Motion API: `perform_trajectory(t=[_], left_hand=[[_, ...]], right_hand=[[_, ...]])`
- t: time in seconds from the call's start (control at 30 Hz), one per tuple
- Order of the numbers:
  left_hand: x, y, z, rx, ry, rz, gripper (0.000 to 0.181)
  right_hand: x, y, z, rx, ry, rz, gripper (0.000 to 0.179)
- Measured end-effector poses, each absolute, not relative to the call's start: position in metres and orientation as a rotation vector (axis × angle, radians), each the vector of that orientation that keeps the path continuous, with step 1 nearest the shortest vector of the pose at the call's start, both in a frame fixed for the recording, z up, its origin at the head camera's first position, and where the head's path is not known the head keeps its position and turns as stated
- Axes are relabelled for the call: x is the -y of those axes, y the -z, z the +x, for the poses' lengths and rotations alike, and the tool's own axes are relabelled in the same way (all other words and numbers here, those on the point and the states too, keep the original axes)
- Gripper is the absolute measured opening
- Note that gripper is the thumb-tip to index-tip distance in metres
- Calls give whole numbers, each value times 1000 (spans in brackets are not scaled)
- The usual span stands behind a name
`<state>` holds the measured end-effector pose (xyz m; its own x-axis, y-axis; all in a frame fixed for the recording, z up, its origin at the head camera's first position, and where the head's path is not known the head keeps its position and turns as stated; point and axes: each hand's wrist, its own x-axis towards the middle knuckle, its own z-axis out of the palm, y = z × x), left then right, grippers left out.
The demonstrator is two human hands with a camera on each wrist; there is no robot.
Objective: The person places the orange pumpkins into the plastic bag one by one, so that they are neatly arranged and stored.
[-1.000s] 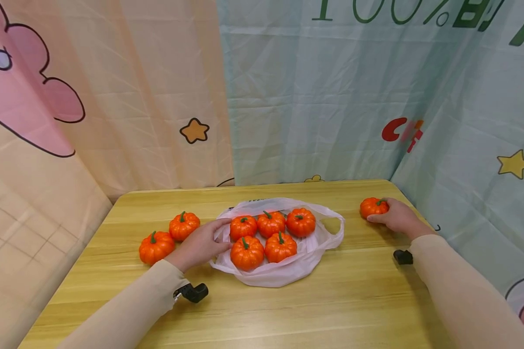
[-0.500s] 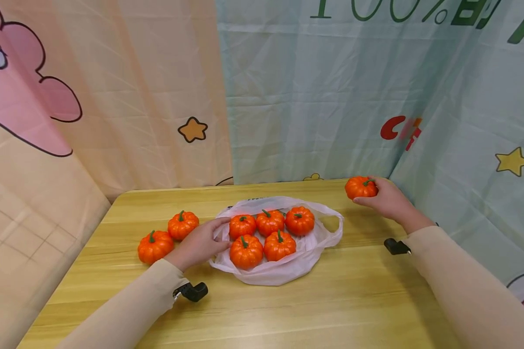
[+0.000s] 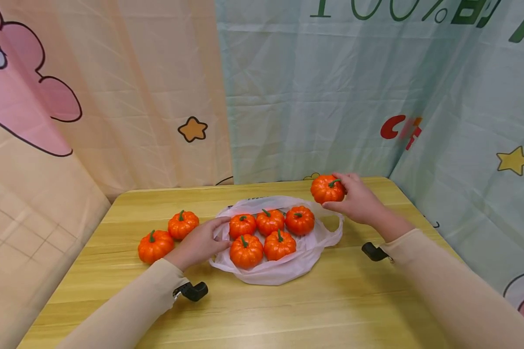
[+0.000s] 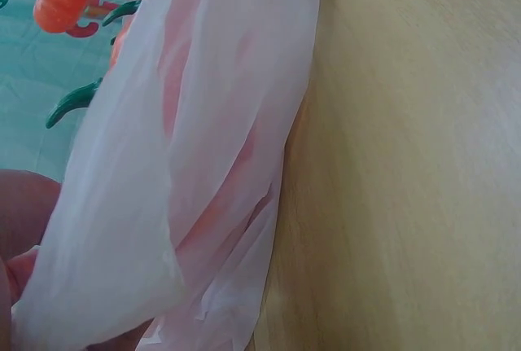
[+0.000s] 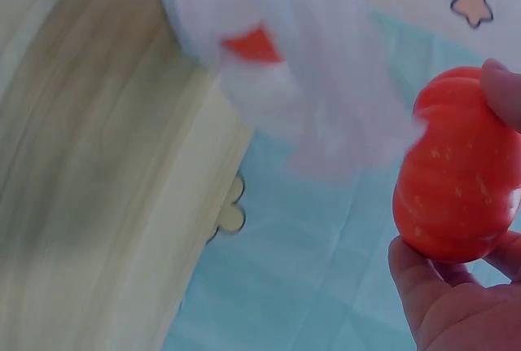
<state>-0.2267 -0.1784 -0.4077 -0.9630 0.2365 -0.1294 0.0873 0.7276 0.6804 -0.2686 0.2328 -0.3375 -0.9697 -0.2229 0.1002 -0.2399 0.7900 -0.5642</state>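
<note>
Left hand (image 3: 202,244) grips bag (image 3: 274,277) holding five pumpkins (image 3: 270,224).

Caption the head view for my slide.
Right hand holds one orange pumpkin; left hand grips a plastic bag with five pumpkins inside.

The pumpkin (image 3: 325,189) gripped by the right hand (image 3: 359,199) is lifted from the right side of the table (image 3: 323,310) and carried leftward, and is now held up near the far right edge of the bag (image 3: 272,277); the right sleeve (image 3: 445,286) and its black clip (image 3: 374,251) are brought leftward too
</note>
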Motion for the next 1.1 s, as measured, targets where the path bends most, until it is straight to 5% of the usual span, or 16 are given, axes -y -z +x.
perform_trajectory(t=[1.1], left_hand=[[179, 409, -227, -2714, -1063, 258, 72]], right_hand=[[-189, 382, -224, 3099, -871, 619, 95]])
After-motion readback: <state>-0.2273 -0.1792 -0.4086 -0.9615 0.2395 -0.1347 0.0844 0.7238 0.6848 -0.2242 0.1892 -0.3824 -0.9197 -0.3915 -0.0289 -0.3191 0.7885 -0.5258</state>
